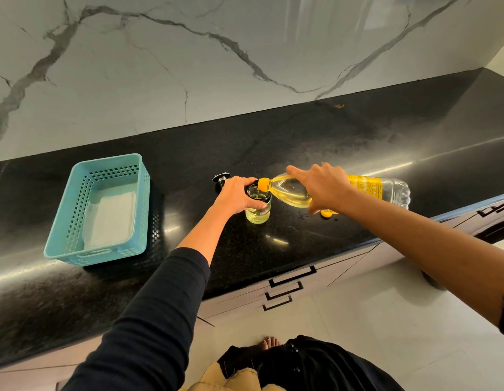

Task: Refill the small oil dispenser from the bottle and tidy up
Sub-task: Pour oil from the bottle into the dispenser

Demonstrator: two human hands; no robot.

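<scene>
A small glass oil dispenser point(258, 217) stands upright on the black counter point(301, 142), partly filled with pale yellow oil. My left hand point(236, 197) grips its black rim. My right hand point(320, 186) holds a clear plastic oil bottle point(386, 189) with a yellow label, tipped almost flat, its yellow neck over the dispenser's mouth. A thin stream of oil runs into the dispenser. The dispenser's black pump top point(221, 180) lies on the counter just behind my left hand. A yellow bottle cap point(327, 213) sits on the counter under my right hand.
A light blue plastic basket point(76, 218) with a folded white cloth point(112, 218) inside stands at the left. A marble wall rises behind the counter. Drawers with black handles point(290, 283) sit below the counter's front edge.
</scene>
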